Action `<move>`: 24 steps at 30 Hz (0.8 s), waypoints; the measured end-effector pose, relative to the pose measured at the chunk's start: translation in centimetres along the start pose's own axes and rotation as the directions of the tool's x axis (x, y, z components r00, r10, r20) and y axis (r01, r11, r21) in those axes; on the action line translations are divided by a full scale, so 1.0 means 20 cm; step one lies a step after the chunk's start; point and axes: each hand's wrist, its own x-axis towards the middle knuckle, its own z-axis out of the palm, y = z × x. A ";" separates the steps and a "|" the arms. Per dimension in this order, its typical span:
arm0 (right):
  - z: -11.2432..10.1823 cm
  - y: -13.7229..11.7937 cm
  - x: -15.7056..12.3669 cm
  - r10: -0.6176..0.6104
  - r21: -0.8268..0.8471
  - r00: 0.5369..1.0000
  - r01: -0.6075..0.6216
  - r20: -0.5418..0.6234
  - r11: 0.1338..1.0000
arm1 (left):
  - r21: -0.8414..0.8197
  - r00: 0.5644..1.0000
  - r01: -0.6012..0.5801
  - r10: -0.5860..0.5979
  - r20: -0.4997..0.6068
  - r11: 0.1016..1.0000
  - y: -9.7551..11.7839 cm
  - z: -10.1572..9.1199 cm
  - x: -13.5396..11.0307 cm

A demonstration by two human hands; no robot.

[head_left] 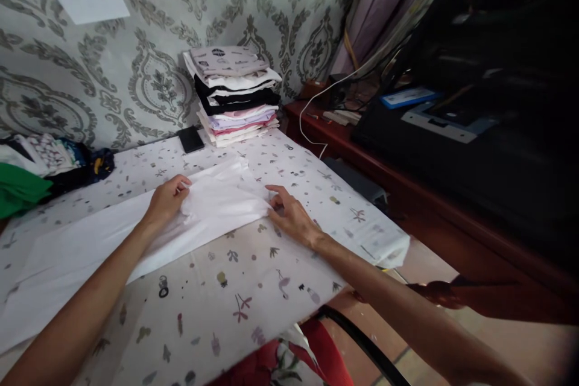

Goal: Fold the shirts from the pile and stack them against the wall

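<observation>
A long white garment is spread across the patterned cloth, running from the lower left to the middle, with wrinkles at its right end. My left hand is closed on its upper layer, thumb and fingers pinched together. At the garment's right end, my right hand holds the edge, index finger stretched out and the thumb low against the fabric. Its other fingertips are partly hidden, and folds run toward them. The garment's far left part is partly hidden behind my left forearm.
A stack of folded clothes stands against the wall, with a black phone beside it. Loose clothes lie at the far left. At right are a dark red wooden cabinet, a large black screen and a white cable.
</observation>
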 end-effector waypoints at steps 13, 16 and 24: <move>0.00 0.02 0.01 -0.035 -0.024 0.999 0.034 -0.032 0.999 | 0.227 0.996 0.073 -0.085 0.042 0.971 0.00 0.03 0.07; -0.01 0.00 0.01 -0.040 0.022 0.999 0.040 0.017 0.999 | 0.142 0.989 0.072 -0.088 0.115 0.987 0.00 0.03 0.10; 0.00 0.00 0.02 0.009 -0.003 1.000 -0.009 0.010 1.000 | -0.153 0.999 -0.040 0.033 -0.043 0.987 0.00 0.02 0.13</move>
